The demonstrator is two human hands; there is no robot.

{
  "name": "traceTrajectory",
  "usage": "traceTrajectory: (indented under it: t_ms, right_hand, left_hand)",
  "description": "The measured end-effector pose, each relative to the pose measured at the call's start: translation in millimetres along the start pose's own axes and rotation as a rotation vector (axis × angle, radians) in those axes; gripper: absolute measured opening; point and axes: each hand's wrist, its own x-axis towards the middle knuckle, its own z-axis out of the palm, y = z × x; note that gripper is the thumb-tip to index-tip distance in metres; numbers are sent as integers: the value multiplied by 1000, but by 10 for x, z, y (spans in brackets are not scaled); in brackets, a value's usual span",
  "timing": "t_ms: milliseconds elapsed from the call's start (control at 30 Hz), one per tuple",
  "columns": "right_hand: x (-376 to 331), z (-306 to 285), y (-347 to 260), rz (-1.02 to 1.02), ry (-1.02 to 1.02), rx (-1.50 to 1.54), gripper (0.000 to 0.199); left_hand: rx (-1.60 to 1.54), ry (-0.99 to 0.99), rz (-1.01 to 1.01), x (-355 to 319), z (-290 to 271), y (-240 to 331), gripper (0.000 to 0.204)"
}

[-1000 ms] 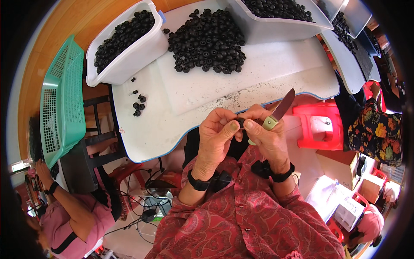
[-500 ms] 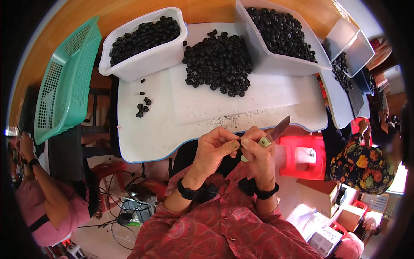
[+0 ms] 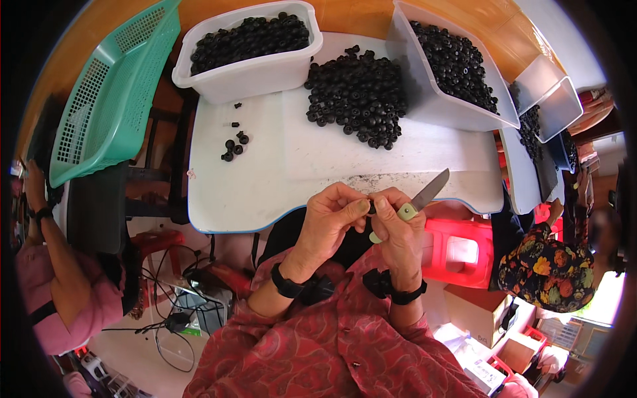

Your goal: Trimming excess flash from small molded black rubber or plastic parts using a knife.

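My left hand (image 3: 326, 222) and my right hand (image 3: 399, 232) meet just off the near edge of the white table. The left thumb and fingers pinch a small black part (image 3: 370, 207), mostly hidden by the fingertips. In my right fist is a knife (image 3: 430, 190) with a pale green handle, its blade pointing up and to the right, away from the part. The right thumb and forefinger also touch the small part. Beyond my hands lies a heap of round black parts (image 3: 358, 96). A few loose black parts (image 3: 232, 151) sit at the table's left.
A white tub (image 3: 249, 76) and a translucent bin (image 3: 441, 106), both holding black parts, stand at the back. Dark crumbs litter the white table (image 3: 265, 172) near its front edge. A green basket (image 3: 99, 142) is at far left, a red stool (image 3: 458, 252) at right. People sit on both sides.
The view has shifted slightly, so the table and tubs appear higher and farther right. My hands keep the same pinch, with the dark part showing more between the fingertips.
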Motion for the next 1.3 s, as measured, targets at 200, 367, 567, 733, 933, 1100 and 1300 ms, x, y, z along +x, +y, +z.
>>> traceTrajectory:
  t_ms: [200,367,567,733,933,1100,1300]
  right_hand:
    - [-47,85,-3,-99,-54,-8,12]
    - [-92,114,36,-154,-26,-78,17]
    - [-72,88,49,-170,-20,16,11]
    - [-56,94,36,-96,-58,160,7]
    - [-41,112,-39,-9,-79,166,13]
    - [-6,110,34,72,-52,208,16]
    - [-4,87,108,53,7,178,18]
  left_hand:
    - [-145,22,-28,5,-23,13,9]
    - [-157,40,-33,-10,-45,27,10]
    - [-132,-20,-57,-22,-50,35,11]
    - [-122,-58,-64,-58,-59,67,10]
    - [49,-49,-3,-110,-25,135,12]
    - [157,-23,27,-116,8,229,12]
    - [60,227,109,206,103,698,15]
